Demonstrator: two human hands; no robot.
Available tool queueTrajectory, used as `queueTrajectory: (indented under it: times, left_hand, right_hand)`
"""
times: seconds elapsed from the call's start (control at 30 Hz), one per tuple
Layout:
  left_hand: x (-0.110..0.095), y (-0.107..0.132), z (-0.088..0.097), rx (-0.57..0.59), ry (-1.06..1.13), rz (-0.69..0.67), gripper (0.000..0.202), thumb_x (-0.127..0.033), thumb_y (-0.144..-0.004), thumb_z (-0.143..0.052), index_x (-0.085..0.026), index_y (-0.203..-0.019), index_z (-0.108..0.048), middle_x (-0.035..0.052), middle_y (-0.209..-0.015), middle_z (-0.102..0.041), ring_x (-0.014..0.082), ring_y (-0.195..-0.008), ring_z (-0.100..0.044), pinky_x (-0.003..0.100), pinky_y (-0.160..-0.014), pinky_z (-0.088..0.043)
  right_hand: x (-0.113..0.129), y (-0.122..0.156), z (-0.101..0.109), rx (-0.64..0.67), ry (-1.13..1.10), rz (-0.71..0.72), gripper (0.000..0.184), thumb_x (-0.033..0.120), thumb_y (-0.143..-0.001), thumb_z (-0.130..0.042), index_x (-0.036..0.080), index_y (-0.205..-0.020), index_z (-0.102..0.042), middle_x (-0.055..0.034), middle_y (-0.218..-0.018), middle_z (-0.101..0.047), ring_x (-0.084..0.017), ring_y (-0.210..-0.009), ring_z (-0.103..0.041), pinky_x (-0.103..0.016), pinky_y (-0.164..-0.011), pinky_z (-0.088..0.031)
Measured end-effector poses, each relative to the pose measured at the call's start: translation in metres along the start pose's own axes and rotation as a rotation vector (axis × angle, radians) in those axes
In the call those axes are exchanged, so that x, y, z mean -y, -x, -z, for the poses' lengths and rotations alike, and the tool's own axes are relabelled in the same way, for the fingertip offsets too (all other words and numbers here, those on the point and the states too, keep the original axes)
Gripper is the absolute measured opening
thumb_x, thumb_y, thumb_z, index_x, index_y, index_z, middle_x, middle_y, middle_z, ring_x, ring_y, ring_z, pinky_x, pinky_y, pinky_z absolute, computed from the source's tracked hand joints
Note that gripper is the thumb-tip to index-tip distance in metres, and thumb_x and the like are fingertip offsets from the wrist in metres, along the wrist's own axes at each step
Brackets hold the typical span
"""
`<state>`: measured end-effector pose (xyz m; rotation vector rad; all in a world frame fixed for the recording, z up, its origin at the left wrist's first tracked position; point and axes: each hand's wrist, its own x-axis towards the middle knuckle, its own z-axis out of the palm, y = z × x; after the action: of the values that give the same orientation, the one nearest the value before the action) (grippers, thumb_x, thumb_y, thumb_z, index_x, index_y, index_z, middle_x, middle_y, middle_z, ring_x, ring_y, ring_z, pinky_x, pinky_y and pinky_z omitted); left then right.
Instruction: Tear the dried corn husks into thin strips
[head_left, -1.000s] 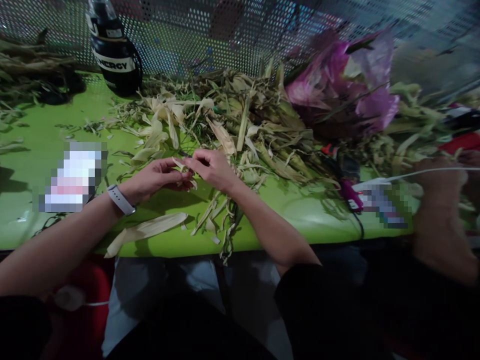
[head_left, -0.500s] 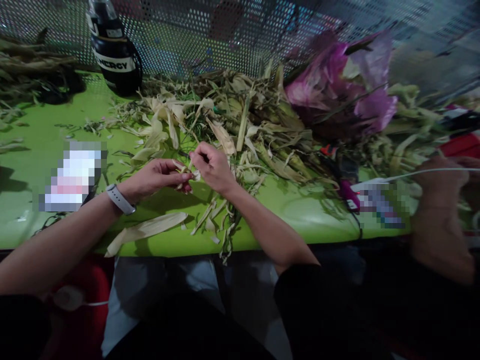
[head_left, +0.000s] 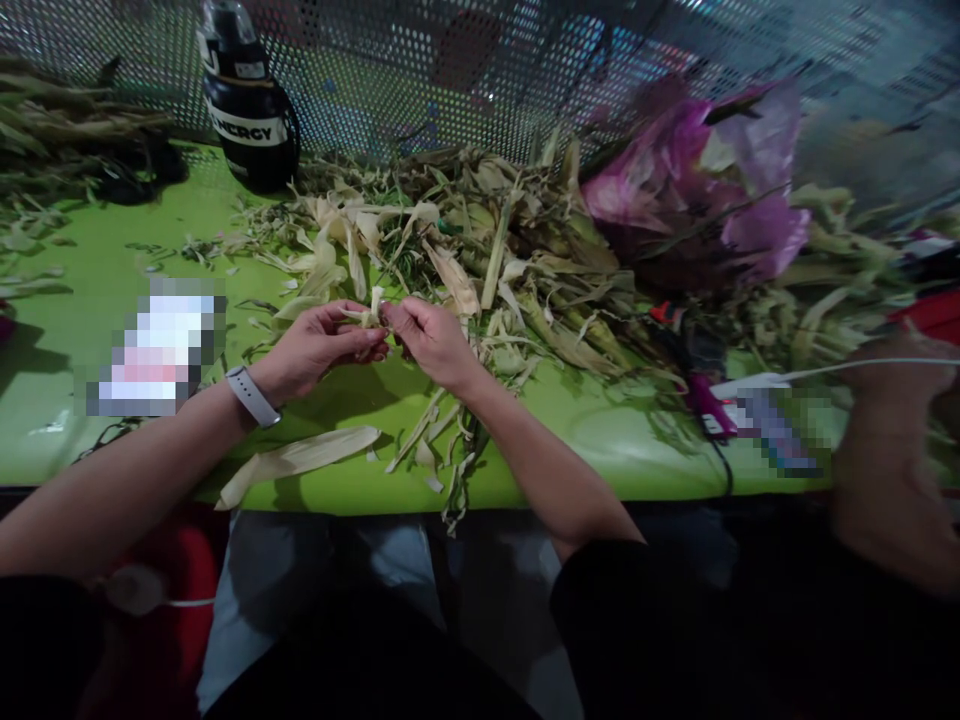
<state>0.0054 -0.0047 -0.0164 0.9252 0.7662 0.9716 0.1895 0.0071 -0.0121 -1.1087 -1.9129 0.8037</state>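
Head view: my left hand [head_left: 322, 345] and right hand [head_left: 429, 340] meet over the green table [head_left: 90, 260]. The fingertips of both are pinched on one small pale husk piece [head_left: 369, 316], held just in front of the husk pile [head_left: 517, 260]. A loose husk strip [head_left: 300, 460] lies near the table edge.

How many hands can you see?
3. The left hand and right hand pinch a husk piece mid-table; a co-worker's blurred hand is at the right edge. Another may be hidden there.
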Motion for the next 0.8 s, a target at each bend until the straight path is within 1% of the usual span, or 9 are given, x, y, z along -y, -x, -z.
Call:
queueTrajectory:
  times: [0.13,0.27,0.3,0.37,0.43,0.47,0.53,0.63,0.8]
  left_hand:
    - [0.0,0.0,0.0,-0.035,0.026,-0.016,0.037,-0.022,-0.058,-0.09,-0.016,-0.086,-0.067,0.0011,-0.075,-0.075,0.0148,-0.071,-0.072,0.028,-0.077,-0.058]
    - [0.001,-0.004,0.001,-0.102,0.067,-0.131,0.037,-0.022,-0.061,-0.089,-0.016,-0.088,-0.064,0.0023,-0.083,-0.076,0.016,-0.083,-0.074,0.027,-0.081,-0.056]
    - [0.001,-0.005,0.002,-0.121,0.071,-0.167,0.038,-0.023,-0.061,-0.089,-0.016,-0.089,-0.064,0.0023,-0.085,-0.076,0.0166,-0.087,-0.074,0.028,-0.083,-0.055]
    - [0.002,-0.006,0.002,-0.138,0.06,-0.218,0.039,-0.023,-0.061,-0.089,-0.017,-0.089,-0.064,0.0025,-0.089,-0.076,0.0174,-0.094,-0.073,0.029,-0.09,-0.054]
    - [0.003,-0.006,0.001,-0.124,0.044,-0.239,0.038,-0.023,-0.061,-0.089,-0.017,-0.089,-0.064,0.0029,-0.092,-0.077,0.0176,-0.096,-0.072,0.03,-0.093,-0.052]
    - [0.004,-0.006,0.0,-0.112,0.041,-0.242,0.037,-0.024,-0.062,-0.089,-0.017,-0.089,-0.065,0.003,-0.092,-0.077,0.0176,-0.097,-0.072,0.03,-0.093,-0.052]
    - [0.004,-0.005,-0.001,-0.096,0.037,-0.248,0.035,-0.025,-0.063,-0.088,-0.017,-0.09,-0.066,0.0032,-0.092,-0.077,0.0177,-0.096,-0.072,0.03,-0.091,-0.053]
    - [0.003,-0.004,-0.002,-0.093,0.014,-0.246,0.035,-0.028,-0.064,-0.088,-0.016,-0.089,-0.067,0.0046,-0.093,-0.077,0.018,-0.093,-0.072,0.029,-0.086,-0.055]
    - [0.003,-0.005,0.002,-0.099,-0.007,-0.226,0.031,-0.028,-0.065,-0.087,-0.014,-0.084,-0.066,0.0063,-0.091,-0.077,0.0153,-0.084,-0.072,0.026,-0.081,-0.055]
  right_hand:
    - [0.001,-0.001,0.002,-0.073,0.078,0.028,0.056,0.072,-0.088,-0.041,0.022,-0.065,-0.04,0.0038,-0.06,-0.04,-0.011,-0.059,-0.039,-0.028,-0.06,-0.031]
    - [0.007,0.006,0.004,-0.219,0.071,0.039,0.046,0.06,-0.094,-0.043,0.022,-0.068,-0.044,0.0037,-0.06,-0.042,-0.011,-0.058,-0.042,-0.027,-0.06,-0.033]
    - [0.009,0.008,0.003,-0.203,0.063,0.044,0.044,0.057,-0.095,-0.044,0.021,-0.068,-0.046,0.0036,-0.059,-0.043,-0.011,-0.057,-0.042,-0.027,-0.059,-0.033]
    - [0.01,0.013,-0.002,-0.082,0.029,0.044,0.038,0.052,-0.093,-0.05,0.02,-0.071,-0.052,0.0033,-0.058,-0.047,-0.01,-0.055,-0.042,-0.027,-0.056,-0.035]
    - [0.01,0.015,-0.009,0.035,-0.053,0.009,0.032,0.049,-0.089,-0.057,0.019,-0.079,-0.059,0.0022,-0.062,-0.054,-0.01,-0.055,-0.046,-0.026,-0.054,-0.039]
    - [0.009,0.015,-0.013,0.063,-0.12,-0.022,0.03,0.048,-0.087,-0.058,0.018,-0.083,-0.061,0.0013,-0.065,-0.058,-0.011,-0.055,-0.049,-0.026,-0.054,-0.042]
    - [0.007,0.014,-0.019,0.083,-0.265,-0.086,0.032,0.05,-0.085,-0.06,0.018,-0.087,-0.062,-0.0005,-0.07,-0.063,-0.011,-0.054,-0.054,-0.026,-0.052,-0.046]
    - [0.005,0.01,-0.023,0.102,-0.412,-0.146,0.037,0.055,-0.081,-0.063,0.019,-0.083,-0.061,0.0001,-0.069,-0.066,-0.009,-0.05,-0.055,-0.024,-0.048,-0.049]
    - [0.004,0.006,-0.019,0.141,-0.475,-0.143,0.039,0.056,-0.077,-0.068,0.018,-0.079,-0.059,0.0016,-0.066,-0.065,-0.008,-0.05,-0.057,-0.023,-0.05,-0.052]
